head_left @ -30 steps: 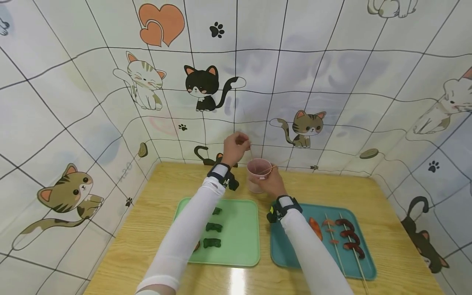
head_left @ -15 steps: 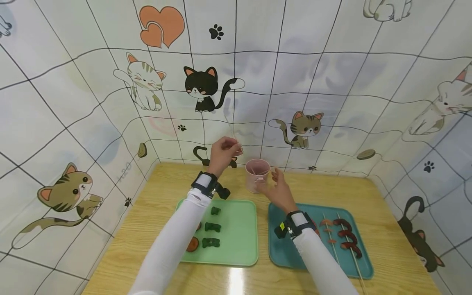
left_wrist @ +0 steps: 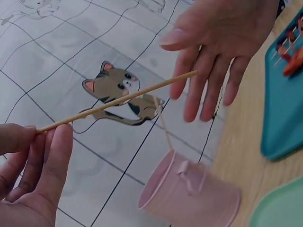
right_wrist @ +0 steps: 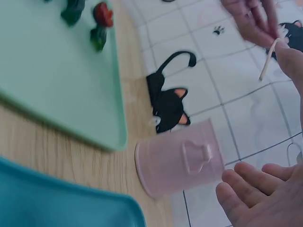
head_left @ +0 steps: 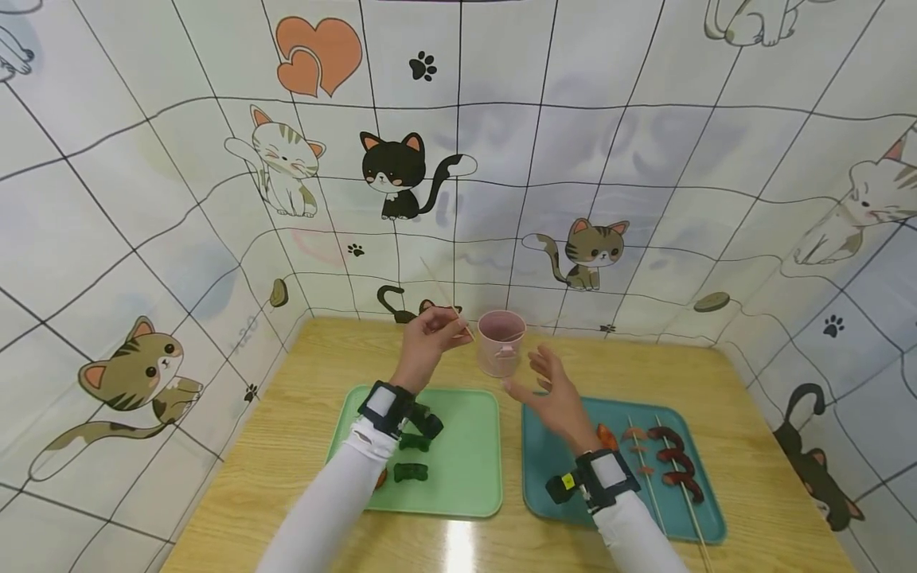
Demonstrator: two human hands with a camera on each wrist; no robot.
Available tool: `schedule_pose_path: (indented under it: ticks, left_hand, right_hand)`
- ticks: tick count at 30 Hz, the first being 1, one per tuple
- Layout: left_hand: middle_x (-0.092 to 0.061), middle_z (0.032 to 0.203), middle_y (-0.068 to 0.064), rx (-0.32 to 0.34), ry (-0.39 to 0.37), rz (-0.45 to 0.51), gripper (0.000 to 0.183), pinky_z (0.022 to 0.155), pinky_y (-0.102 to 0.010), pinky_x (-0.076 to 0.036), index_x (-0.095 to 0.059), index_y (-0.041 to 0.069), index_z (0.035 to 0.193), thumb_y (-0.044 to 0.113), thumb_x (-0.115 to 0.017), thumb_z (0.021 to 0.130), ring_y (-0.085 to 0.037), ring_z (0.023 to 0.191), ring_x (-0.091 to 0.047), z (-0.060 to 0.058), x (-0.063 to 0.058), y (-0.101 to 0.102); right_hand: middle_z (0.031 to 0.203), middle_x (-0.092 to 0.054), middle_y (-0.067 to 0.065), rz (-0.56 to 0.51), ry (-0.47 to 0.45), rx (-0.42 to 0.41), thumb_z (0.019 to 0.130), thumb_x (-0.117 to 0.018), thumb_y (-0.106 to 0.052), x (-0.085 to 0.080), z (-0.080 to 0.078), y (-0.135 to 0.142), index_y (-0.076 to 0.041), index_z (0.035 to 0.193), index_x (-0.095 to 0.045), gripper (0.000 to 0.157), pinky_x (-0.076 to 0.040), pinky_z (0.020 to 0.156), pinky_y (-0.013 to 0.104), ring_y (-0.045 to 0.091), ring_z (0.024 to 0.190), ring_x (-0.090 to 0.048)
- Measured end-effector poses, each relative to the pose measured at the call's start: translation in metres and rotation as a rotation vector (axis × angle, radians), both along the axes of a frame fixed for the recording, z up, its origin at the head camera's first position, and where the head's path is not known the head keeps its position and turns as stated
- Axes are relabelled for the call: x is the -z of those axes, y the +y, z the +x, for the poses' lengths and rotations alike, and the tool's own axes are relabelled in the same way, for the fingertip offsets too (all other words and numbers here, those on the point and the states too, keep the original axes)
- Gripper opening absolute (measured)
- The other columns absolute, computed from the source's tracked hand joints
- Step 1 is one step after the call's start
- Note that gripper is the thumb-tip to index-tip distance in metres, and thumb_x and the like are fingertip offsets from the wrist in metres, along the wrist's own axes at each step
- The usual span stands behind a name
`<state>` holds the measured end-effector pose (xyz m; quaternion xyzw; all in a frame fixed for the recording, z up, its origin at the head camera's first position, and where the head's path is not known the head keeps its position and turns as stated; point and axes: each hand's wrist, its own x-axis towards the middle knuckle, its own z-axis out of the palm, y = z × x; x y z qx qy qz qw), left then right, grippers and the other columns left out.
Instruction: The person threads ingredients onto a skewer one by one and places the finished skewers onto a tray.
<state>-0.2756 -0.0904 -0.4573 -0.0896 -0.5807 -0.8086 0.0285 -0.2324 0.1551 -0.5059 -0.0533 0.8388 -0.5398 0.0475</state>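
Observation:
My left hand (head_left: 428,342) pinches a thin wooden skewer (left_wrist: 118,99) near one end, between thumb and fingertips. In the left wrist view its other end points toward my right palm. My right hand (head_left: 562,402) holds nothing; its fingers are spread, palm facing the skewer, just right of a small pink bucket (head_left: 499,354). The bucket stands upright near the wall, a small loop (right_wrist: 196,158) on its side. A thin stick-like piece (left_wrist: 163,125) rises from its rim in the left wrist view.
A light green tray (head_left: 469,454) at front left bears dark green pieces (head_left: 411,472) and a red one, partly behind my left arm. On a blue tray (head_left: 548,477) at right lie an orange piece (head_left: 606,436) and two loaded skewers (head_left: 679,461). A cat-patterned wall stands behind.
My left hand has drawn the skewer away from the bucket, to the left and down, tilting it. My right hand has let go of the bucket and moved back toward the blue tray.

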Motion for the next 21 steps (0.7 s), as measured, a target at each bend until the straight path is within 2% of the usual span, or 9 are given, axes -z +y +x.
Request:
schedule_pose_path:
  ticks: [4, 9, 13, 16, 21]
  left_hand:
    - [-0.067, 0.096, -0.004, 0.037, -0.036, 0.032, 0.015, 0.089, -0.036, -0.063, -0.062, -0.003, 0.108, 0.001, -0.069, 0.096, -0.018, 0.089, -0.074, 0.018, 0.006, 0.006]
    - [-0.069, 0.094, -0.005, 0.059, -0.086, 0.043, 0.014, 0.088, -0.036, -0.063, -0.063, -0.003, 0.107, 0.002, -0.070, 0.096, -0.020, 0.089, -0.075, 0.038, 0.017, 0.010]
    - [-0.070, 0.094, -0.006, 0.076, -0.101, 0.048, 0.016, 0.088, -0.038, -0.064, -0.062, -0.005, 0.109, 0.002, -0.070, 0.096, -0.019, 0.088, -0.076, 0.052, 0.028, 0.014]
    - [-0.070, 0.095, -0.006, 0.105, -0.108, 0.049, 0.019, 0.090, -0.041, -0.063, -0.060, -0.007, 0.111, 0.002, -0.069, 0.096, -0.018, 0.090, -0.076, 0.062, 0.036, 0.017]
    - [-0.069, 0.098, -0.005, 0.153, -0.122, 0.043, 0.024, 0.094, -0.043, -0.061, -0.057, -0.009, 0.114, 0.004, -0.068, 0.097, -0.018, 0.094, -0.075, 0.078, 0.048, 0.021]
  right_hand:
    - [0.165, -0.037, 0.009, -0.039, 0.014, -0.040, 0.090, -0.076, -0.051, -0.005, 0.016, -0.003, -0.020, 0.163, -0.018, 0.099, -0.033, 0.125, 0.053, 0.031, 0.153, -0.036]
    - [0.160, -0.044, 0.017, -0.110, 0.060, -0.079, 0.097, -0.072, -0.035, -0.006, 0.034, -0.005, -0.010, 0.161, -0.024, 0.084, -0.034, 0.123, 0.055, 0.035, 0.148, -0.043]
    - [0.153, -0.051, 0.019, -0.133, 0.063, -0.087, 0.100, -0.069, -0.026, -0.003, 0.047, -0.008, -0.005, 0.158, -0.030, 0.073, -0.040, 0.118, 0.055, 0.037, 0.143, -0.050]
    - [0.149, -0.056, 0.018, -0.134, 0.033, -0.089, 0.102, -0.065, -0.029, -0.001, 0.056, -0.011, -0.006, 0.156, -0.035, 0.066, -0.046, 0.114, 0.053, 0.037, 0.138, -0.055]
    - [0.136, -0.068, 0.015, -0.142, -0.049, -0.086, 0.104, -0.060, -0.037, 0.005, 0.068, -0.016, -0.008, 0.148, -0.049, 0.054, -0.053, 0.106, 0.044, 0.029, 0.125, -0.066]
